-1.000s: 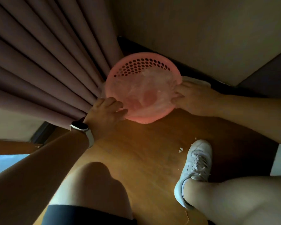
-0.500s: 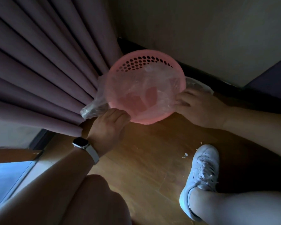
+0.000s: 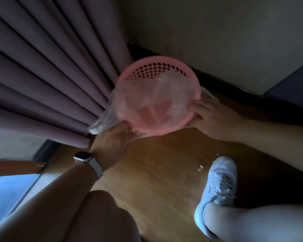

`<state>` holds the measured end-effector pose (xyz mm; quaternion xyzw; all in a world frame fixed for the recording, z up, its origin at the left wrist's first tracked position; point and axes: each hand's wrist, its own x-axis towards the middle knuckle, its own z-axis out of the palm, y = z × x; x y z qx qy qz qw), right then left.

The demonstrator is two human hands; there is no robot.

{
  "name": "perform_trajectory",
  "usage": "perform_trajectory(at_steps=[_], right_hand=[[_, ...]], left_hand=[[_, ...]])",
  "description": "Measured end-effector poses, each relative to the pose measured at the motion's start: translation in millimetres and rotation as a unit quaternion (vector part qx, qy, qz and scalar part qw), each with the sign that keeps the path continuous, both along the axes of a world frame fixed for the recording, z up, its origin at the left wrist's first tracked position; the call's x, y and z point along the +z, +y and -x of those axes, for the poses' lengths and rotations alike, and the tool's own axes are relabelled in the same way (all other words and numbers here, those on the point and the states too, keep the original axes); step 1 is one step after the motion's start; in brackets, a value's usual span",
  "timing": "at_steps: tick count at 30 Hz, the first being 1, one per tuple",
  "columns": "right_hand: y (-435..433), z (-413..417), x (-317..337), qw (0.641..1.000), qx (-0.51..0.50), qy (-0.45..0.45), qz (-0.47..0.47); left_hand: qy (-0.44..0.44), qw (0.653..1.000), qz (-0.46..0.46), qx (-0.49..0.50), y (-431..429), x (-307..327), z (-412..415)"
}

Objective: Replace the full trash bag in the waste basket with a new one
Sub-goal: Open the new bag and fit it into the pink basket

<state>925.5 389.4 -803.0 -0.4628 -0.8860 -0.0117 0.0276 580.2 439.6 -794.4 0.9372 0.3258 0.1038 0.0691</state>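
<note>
Head view looks down on a pink waste basket (image 3: 157,95) standing on the wooden floor (image 3: 157,172), pushed against the curtain (image 3: 51,84) near the skirting of the wall. A clear trash bag (image 3: 147,95) is seen lining it, and appears empty; its mouth is folded over the near and side parts of the rim, while the perforated far wall is left bare. The left hand (image 3: 112,142) is closed on a loose bunch of film at the near-left rim, and the right hand (image 3: 212,117) is closed on the film at the right rim, fingers curled under the lip. The step in hand is judged to be seating the new liner. For a good fit, the film should be drawn outward and down evenly on both sides, then carried round the uncovered far edge. Slack at the left should be taken up so the bag is not dragged inward.
</note>
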Motion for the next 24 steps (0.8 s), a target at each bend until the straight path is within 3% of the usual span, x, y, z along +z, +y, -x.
perform_trajectory(at_steps=[6, 11, 15, 19, 24], right_hand=[[0.3, 3.0, 4.0, 0.998, -0.043, 0.038, 0.019], [-0.6, 2.0, 12.4, 0.984, -0.069, 0.137, 0.084], [2.7, 16.8, 18.0, 0.944, -0.163, 0.265, 0.109], [8.2, 26.1, 19.4, 0.906, -0.280, 0.305, 0.090], [18.6, 31.6, 23.6, 0.809, -0.395, 0.414, 0.133]], left_hand=[[-0.032, 0.994, 0.068, 0.083, 2.3, -2.5, -2.4], [-0.157, 0.954, 0.125, 0.222, 4.0, 7.0, -19.2], [-0.161, 0.918, 0.155, 0.327, 16.4, 3.2, -37.9], [-0.160, 0.888, 0.174, 0.395, 28.8, 0.5, -47.8], [-0.188, 0.861, 0.225, 0.416, 29.0, 7.3, -51.2]])
